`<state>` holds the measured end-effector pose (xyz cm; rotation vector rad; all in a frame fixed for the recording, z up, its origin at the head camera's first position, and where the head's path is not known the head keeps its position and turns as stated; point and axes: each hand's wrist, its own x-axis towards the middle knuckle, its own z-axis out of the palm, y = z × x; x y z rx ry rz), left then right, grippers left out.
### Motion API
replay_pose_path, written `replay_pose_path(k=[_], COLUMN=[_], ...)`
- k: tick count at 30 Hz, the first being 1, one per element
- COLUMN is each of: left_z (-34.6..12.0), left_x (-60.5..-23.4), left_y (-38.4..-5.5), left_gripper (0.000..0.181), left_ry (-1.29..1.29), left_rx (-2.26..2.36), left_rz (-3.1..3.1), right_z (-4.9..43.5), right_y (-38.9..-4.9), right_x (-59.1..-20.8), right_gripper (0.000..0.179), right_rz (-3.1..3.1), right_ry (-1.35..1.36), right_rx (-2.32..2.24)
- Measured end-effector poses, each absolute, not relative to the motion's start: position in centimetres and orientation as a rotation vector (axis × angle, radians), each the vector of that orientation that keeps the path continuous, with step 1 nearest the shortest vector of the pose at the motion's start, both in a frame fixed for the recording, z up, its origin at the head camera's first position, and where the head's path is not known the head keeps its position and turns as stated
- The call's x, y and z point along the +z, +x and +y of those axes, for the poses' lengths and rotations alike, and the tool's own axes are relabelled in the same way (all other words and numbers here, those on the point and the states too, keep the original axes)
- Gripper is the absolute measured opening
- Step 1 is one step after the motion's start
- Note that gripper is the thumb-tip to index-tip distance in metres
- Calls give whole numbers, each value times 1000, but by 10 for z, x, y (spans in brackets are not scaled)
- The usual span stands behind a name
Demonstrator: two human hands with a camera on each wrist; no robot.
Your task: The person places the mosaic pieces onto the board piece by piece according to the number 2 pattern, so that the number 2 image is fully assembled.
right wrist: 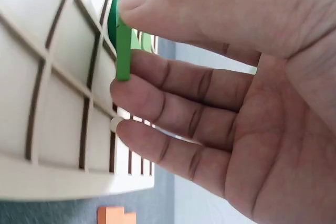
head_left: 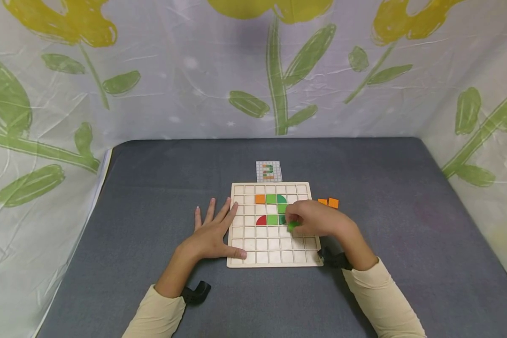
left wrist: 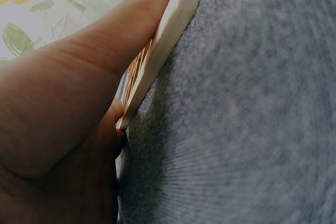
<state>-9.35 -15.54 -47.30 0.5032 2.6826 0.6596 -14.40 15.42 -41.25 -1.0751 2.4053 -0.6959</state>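
Observation:
A wooden grid board lies on the table. Spread wide, my left hand rests at its left side, thumb and fingertips over the rim. My right hand pinches a light green square tile between thumb and fingers, just above the board, tilted on edge in the right wrist view. Set in the grid are an orange tile, several light green tiles, a dark green quarter-round tile and a red quarter-round tile. Another dark green tile is partly covered by the right fingers.
Beyond the board's far edge lies a small pattern card showing a coloured figure on a grid. Two orange tiles lie right of the board, one partly behind the right hand. A flowered curtain surrounds the dark grey table.

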Motion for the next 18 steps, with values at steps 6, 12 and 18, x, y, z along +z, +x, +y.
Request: replay_pose_path(k=[6,12,18], left_z=[-156,-156,-157], left_x=[-474,-474,-474], left_y=[-94,-95,-94], left_gripper=[132,132,131], left_ry=[508,509,517], left_rx=[659,663,658], left_rz=[2675,2673,2684], right_z=[139,123,106], right_y=[-137,-129,-117], right_x=[-414,-419,-424], right_gripper=[17,17,20], right_rz=[2482,2564,2660], right_ry=[-1176,-1234,-1235], right_rx=[-665,-654,-610])
